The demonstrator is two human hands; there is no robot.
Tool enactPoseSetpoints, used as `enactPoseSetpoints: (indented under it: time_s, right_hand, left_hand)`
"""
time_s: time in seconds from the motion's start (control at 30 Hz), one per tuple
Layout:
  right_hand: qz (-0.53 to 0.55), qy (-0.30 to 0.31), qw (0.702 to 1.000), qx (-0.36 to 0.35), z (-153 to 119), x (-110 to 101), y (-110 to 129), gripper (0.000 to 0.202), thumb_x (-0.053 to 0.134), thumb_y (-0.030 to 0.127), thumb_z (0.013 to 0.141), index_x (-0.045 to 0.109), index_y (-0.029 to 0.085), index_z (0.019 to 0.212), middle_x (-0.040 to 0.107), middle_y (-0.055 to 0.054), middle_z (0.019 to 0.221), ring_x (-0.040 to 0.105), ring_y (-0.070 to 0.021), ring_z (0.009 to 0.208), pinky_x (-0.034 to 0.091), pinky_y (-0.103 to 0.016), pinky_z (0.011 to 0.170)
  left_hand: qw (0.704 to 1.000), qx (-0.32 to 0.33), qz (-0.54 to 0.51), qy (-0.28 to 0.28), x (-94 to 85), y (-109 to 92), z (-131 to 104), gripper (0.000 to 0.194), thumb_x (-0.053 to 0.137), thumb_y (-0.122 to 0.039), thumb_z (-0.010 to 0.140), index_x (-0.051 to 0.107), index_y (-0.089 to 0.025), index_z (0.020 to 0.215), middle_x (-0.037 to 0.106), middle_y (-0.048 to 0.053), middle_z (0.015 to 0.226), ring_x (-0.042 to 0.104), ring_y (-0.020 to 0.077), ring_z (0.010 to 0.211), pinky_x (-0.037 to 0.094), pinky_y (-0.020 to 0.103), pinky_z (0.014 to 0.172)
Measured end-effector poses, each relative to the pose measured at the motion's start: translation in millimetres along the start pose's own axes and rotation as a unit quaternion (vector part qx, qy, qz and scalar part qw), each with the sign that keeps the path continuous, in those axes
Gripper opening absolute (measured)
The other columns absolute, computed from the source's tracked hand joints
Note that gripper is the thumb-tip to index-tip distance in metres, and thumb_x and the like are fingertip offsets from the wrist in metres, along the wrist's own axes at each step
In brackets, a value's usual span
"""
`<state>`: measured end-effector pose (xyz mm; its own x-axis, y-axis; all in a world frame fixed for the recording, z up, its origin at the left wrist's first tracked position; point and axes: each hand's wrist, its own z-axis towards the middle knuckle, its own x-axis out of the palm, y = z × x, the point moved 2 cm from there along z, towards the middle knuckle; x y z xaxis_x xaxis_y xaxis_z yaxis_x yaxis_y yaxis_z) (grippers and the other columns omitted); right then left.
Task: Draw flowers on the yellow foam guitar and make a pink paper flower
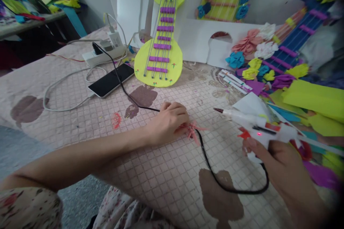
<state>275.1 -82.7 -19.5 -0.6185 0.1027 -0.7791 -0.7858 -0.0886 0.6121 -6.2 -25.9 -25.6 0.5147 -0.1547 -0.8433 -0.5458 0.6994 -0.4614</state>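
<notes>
In the head view my right hand (285,171) is wrapped round the handle of a white hot glue gun (242,120), held above the table with its dark nozzle pointing left. A red light glows on its side. My left hand (170,121) rests on the table with curled fingers, closed on thin salmon-pink strips (192,131), perhaps crepe paper, that stick out on its right. The part inside the fingers is hidden. The gun's black cord (206,157) loops across the cloth, passes by my left hand and runs to a power strip (103,55).
A yellow paper guitar (161,62) with purple bars leans against white boards at the back. A phone (111,80) on a white cable lies left. A blue guitar (292,43), paper flowers (247,43) and yellow paper sheets (314,100) crowd the right. Red scraps (116,120) lie left of my hand.
</notes>
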Motion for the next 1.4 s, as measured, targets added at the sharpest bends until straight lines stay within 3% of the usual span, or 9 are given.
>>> enactPoseSetpoints:
  time_s: [0.07,0.13,0.33,0.53,0.67,0.87,1.03,1.4]
  right_hand:
    - [0.027,-0.019,0.997,0.077,11.4,4.4,-7.8,0.031,0.055,0.047,0.082,0.061,0.022,0.064,0.062,-0.001,0.056,0.056,-0.0181,0.05,0.044,-0.03,0.044]
    - [0.054,-0.031,0.993,0.103,24.5,9.1,-13.7,0.034,0.057,0.051,0.08,0.06,0.021,0.066,0.063,-0.002,0.059,0.055,-0.0172,0.052,0.043,-0.029,0.045]
    - [0.055,-0.091,0.99,0.092,65.6,20.0,-20.9,0.036,0.058,0.055,0.076,0.057,0.02,0.068,0.056,0.001,0.056,0.049,-0.0145,0.049,0.037,-0.027,0.043]
    - [-0.033,-0.127,0.991,0.039,92.3,35.4,-14.2,0.031,0.053,0.049,0.078,0.06,0.019,0.08,0.058,-0.003,0.063,0.049,-0.0173,0.056,0.037,-0.03,0.051]
    - [-0.065,-0.1,0.993,-0.002,92.0,38.5,-10.3,0.036,0.05,0.05,0.08,0.061,0.016,0.089,0.064,-0.008,0.076,0.056,-0.0203,0.067,0.042,-0.032,0.061]
    - [-0.057,-0.066,0.996,-0.01,83.6,26.4,-6.4,0.039,0.049,0.05,0.082,0.061,0.017,0.099,0.067,-0.01,0.087,0.061,-0.0222,0.071,0.048,-0.035,0.064]
    - [-0.023,-0.043,0.999,-0.024,81.6,21.5,-15.9,0.039,0.05,0.048,0.083,0.06,0.019,0.107,0.068,-0.011,0.098,0.065,-0.0223,0.072,0.052,-0.038,0.067]
    - [0.052,-0.027,0.998,-0.021,67.8,5.8,-30.7,0.043,0.054,0.041,0.084,0.053,0.02,0.121,0.063,-0.012,0.113,0.062,-0.0259,0.102,0.054,-0.041,0.083]
  left_hand:
    - [1.0,0.0,-0.003,0.005,0.0,0.1,0.1,0.006,0.057,-0.017,0.083,0.061,-0.018,0.08,0.065,0.004,0.093,0.051,0.0221,0.103,0.032,0.037,0.089]
    - [1.0,0.002,-0.007,0.01,0.0,0.1,0.1,0.006,0.056,-0.016,0.083,0.061,-0.018,0.081,0.064,0.003,0.094,0.05,0.0218,0.104,0.032,0.037,0.09]
    - [1.0,0.014,-0.025,0.007,-0.1,0.6,-0.8,0.004,0.058,-0.017,0.084,0.061,-0.018,0.082,0.065,0.003,0.096,0.049,0.0212,0.106,0.032,0.037,0.091]
    - [0.998,0.047,-0.031,0.013,-0.4,0.9,-1.8,0.003,0.062,-0.021,0.084,0.063,-0.019,0.084,0.065,0.003,0.098,0.049,0.0208,0.109,0.032,0.036,0.093]
    - [0.998,0.048,-0.033,0.015,-0.4,0.4,-2.3,0.006,0.061,-0.023,0.085,0.064,-0.019,0.088,0.065,0.004,0.1,0.049,0.0215,0.11,0.032,0.037,0.094]
    - [0.998,0.051,-0.03,0.011,-1.7,-2.2,-1.6,0.005,0.063,-0.023,0.082,0.064,-0.019,0.085,0.065,0.004,0.098,0.051,0.0211,0.108,0.033,0.036,0.092]
    - [0.999,0.048,-0.016,0.017,-0.1,0.4,-2.4,0.003,0.065,-0.02,0.08,0.064,-0.019,0.082,0.065,0.003,0.099,0.051,0.0205,0.108,0.032,0.035,0.093]
    - [0.998,0.063,-0.023,0.014,1.3,2.5,-2.1,0.007,0.059,-0.018,0.085,0.065,-0.02,0.086,0.064,0.003,0.1,0.05,0.0203,0.109,0.032,0.036,0.094]
